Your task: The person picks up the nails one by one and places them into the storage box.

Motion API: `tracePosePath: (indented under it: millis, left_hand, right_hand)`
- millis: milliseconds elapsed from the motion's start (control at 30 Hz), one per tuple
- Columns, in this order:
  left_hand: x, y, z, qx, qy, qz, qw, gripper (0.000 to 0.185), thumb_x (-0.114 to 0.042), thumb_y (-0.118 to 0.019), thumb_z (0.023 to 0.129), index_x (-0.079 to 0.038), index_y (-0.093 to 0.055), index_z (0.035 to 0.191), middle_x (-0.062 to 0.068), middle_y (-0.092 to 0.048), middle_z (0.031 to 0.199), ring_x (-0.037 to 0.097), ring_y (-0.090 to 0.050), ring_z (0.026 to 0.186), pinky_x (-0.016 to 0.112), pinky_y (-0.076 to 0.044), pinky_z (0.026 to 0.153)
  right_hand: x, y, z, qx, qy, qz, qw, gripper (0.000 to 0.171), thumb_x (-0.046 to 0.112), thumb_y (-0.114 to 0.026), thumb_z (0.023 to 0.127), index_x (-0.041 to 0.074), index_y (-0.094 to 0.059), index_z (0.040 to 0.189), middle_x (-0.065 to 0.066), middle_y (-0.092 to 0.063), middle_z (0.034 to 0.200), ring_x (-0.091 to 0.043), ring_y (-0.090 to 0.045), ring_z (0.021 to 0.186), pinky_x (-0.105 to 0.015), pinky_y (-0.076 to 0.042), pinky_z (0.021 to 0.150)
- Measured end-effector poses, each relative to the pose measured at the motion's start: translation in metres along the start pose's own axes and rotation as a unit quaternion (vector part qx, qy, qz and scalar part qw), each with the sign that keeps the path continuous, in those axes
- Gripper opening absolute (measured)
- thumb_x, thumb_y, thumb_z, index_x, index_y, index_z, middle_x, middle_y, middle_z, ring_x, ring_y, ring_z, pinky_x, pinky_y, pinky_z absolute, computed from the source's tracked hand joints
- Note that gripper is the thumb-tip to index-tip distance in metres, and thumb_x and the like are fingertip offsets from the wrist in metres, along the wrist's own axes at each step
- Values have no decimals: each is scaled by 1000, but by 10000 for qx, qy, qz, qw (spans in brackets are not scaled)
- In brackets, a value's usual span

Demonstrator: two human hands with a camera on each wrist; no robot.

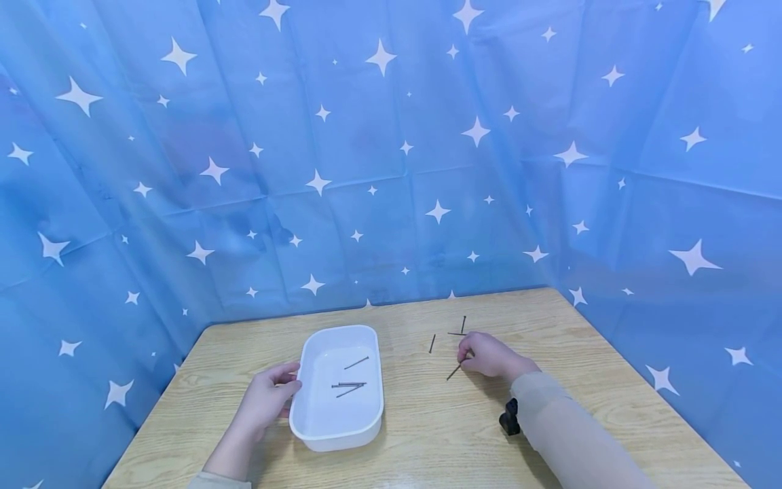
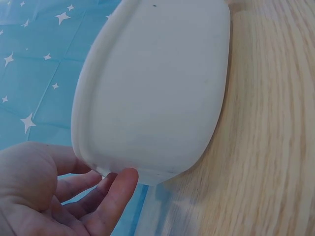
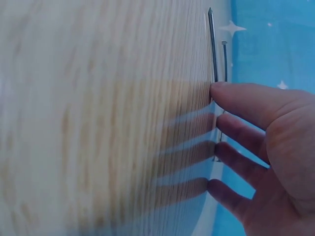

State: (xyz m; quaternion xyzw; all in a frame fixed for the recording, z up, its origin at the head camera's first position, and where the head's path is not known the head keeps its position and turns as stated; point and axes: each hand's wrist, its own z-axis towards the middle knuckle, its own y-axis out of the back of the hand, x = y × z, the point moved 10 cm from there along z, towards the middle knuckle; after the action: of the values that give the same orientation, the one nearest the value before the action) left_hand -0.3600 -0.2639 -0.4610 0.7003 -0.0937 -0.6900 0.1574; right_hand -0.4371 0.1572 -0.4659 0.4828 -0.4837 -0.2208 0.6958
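Observation:
A white plastic box (image 1: 336, 424) stands on the table, with several dark nails (image 1: 349, 385) lying inside on its floor. At its left side my left hand (image 1: 269, 397) holds the wall by the rim, thumb and fingertips against it. In the left wrist view the fingers (image 2: 115, 201) touch the end of the box (image 2: 152, 88). To the right of the box, my right hand (image 1: 489, 354) pinches a nail (image 1: 453, 372) low over the table. The right wrist view shows the thumb against that nail (image 3: 212, 44); its other end is hidden by the fingers.
Beyond the right hand, a loose nail (image 1: 432, 343) lies on the wooden table (image 1: 415, 421), and two more nails (image 1: 463, 324) lie near each other. A black object (image 1: 510, 417) is at the right wrist. A blue star-patterned cloth (image 1: 391, 149) hangs behind the table.

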Motion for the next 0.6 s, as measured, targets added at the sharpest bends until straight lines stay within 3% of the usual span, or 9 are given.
tracePosePath:
  millis: [600]
  left_hand:
    - [0,0,0,-7,-13,-43,10000,43,-6,-64,96,2,-60,138,19,-62,118,27,-67,96,42,-65,64]
  right_hand:
    - [-1,-1,1,-7,-8,-9,10000,17,5,-76,90,17,-69,81,1,-63,105,-20,-57,96,-44,-51,84]
